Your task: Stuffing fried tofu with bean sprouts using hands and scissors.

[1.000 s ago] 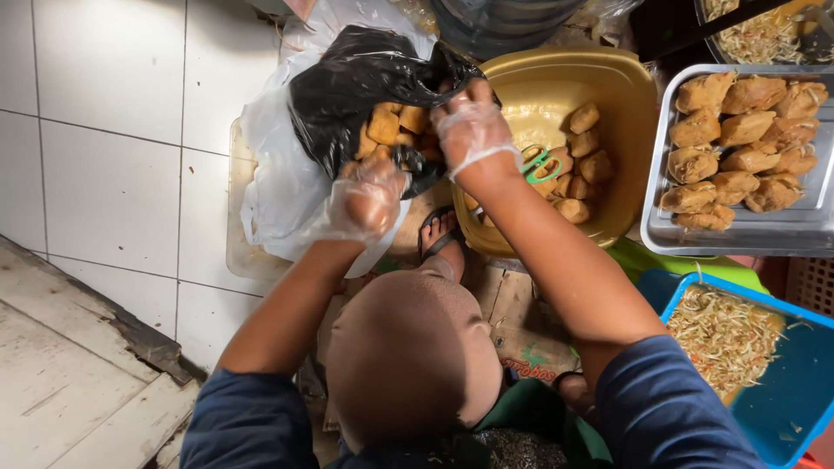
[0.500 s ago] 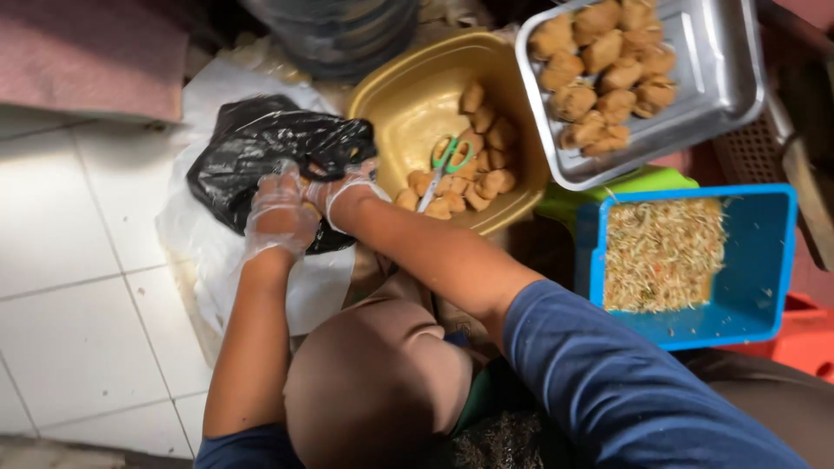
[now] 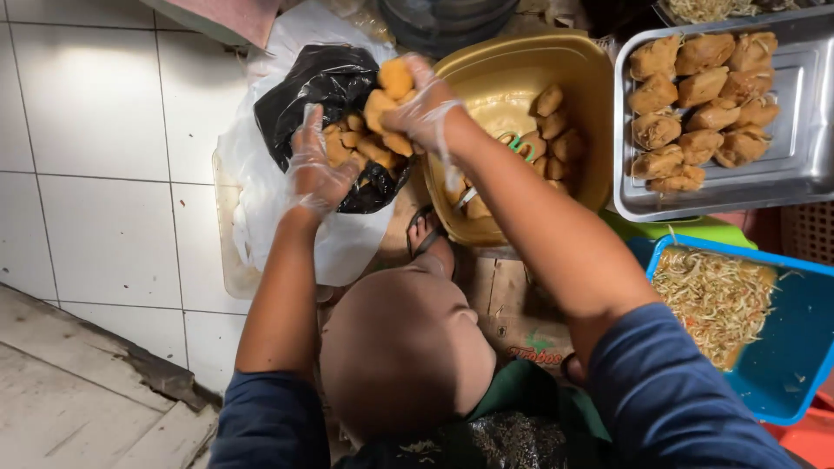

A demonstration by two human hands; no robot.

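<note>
Both hands wear thin clear plastic gloves. My right hand [image 3: 426, 108] is closed on a few golden fried tofu pieces [image 3: 388, 102], lifted just above the mouth of a black plastic bag [image 3: 317, 82]. My left hand [image 3: 314, 174] rests on the bag's near edge with its fingers spread, holding the bag open over more tofu pieces [image 3: 356, 149] inside. The black bag sits on a white plastic bag [image 3: 261, 200] on the tiled floor.
A yellow basin [image 3: 521, 65] to the right holds tofu pieces and green-handled scissors [image 3: 519, 146]. A metal tray [image 3: 782, 178] of stuffed tofu is at the upper right. A blue tub [image 3: 804, 356] of shredded vegetables sits lower right. My knee [image 3: 404, 347] is in the foreground.
The black bag has been opened, exposing the tofu. My right hand has risen out of it with a few pieces. The camera view has shifted.
</note>
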